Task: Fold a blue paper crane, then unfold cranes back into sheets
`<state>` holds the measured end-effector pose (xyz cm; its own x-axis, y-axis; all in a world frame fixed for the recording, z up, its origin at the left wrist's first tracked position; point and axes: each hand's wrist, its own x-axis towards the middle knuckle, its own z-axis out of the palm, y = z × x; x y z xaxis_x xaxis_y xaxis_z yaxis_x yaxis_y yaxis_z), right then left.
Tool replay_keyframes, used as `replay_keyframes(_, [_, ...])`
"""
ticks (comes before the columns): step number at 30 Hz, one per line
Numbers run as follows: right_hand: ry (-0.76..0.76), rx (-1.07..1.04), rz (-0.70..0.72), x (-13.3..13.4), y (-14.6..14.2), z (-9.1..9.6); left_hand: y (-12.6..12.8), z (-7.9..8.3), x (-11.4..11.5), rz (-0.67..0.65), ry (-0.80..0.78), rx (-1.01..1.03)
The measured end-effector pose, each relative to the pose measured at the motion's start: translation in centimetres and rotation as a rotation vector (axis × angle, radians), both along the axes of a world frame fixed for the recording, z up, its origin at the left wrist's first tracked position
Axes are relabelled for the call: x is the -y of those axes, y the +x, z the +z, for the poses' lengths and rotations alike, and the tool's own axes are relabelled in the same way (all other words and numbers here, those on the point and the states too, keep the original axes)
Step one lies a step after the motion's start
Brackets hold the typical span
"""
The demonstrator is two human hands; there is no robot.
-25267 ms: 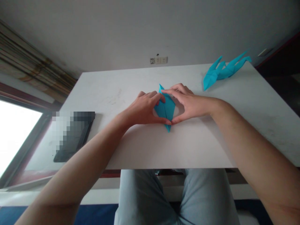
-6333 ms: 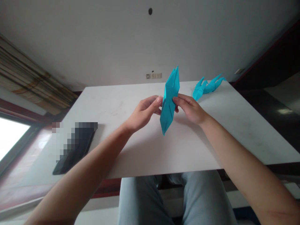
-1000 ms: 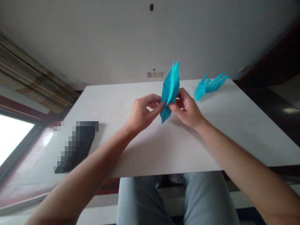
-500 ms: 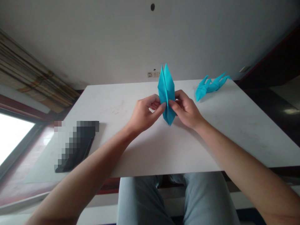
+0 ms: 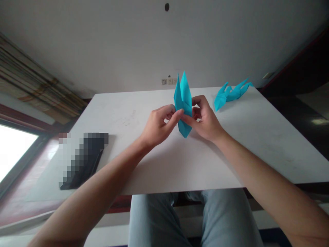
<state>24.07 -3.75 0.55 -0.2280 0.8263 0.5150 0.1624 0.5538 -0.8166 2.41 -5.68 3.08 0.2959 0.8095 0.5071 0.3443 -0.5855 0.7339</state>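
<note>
A folded piece of blue origami paper (image 5: pixel 186 97) stands upright between my hands, above the white table. Two points stick up at its top, spread apart, and its lower end narrows to a tip. My left hand (image 5: pixel 160 124) grips its left edge, thumb across the front and fingers curled behind. From the other side my right hand (image 5: pixel 205 118) pinches it, the thumb meeting the left thumb near the middle crease. The right fingertips are partly hidden behind the paper.
Blue folded paper figures (image 5: pixel 232 94), like origami cranes, lie at the table's back right. On the left rests a dark flat object (image 5: pixel 89 168), partly pixelated. The white table (image 5: pixel 257 137) reaches back to a grey wall with sockets (image 5: pixel 169 81).
The two upper points of the paper have spread further apart, opening the middle fold. My right thumb has moved left and now touches the left thumb.
</note>
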Motion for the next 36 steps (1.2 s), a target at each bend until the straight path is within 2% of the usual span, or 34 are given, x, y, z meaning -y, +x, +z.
replay_keyframes(3, [0.008, 0.004, -0.017, 0.2, -0.1, 0.3, 0.1, -0.4, -0.2, 0.013, -0.018, 0.029])
replay_keyframes(7, [0.082, 0.049, -0.011, 0.5, 0.0, 0.8, 0.1, -1.0, -0.6, -0.045, -0.076, 0.163])
replay_keyframes(14, [0.287, 0.059, -0.17, 0.5, 0.4, 1.2, 0.2, -1.5, -1.4, -0.095, -0.15, 0.287])
replay_keyframes(19, [0.388, 0.139, -0.112, 0.6, 0.7, 1.7, 0.1, -1.3, -1.6, -0.148, -0.177, 0.296])
replay_keyframes(26, [0.392, 0.188, -0.138, 0.7, 0.9, 1.7, 0.1, -1.8, -1.8, -0.159, -0.158, 0.325])
replay_keyframes(36, [0.361, 0.175, -0.097, 1.3, 0.6, 2.6, -0.1, -1.6, -1.8, -0.14, -0.145, 0.277])
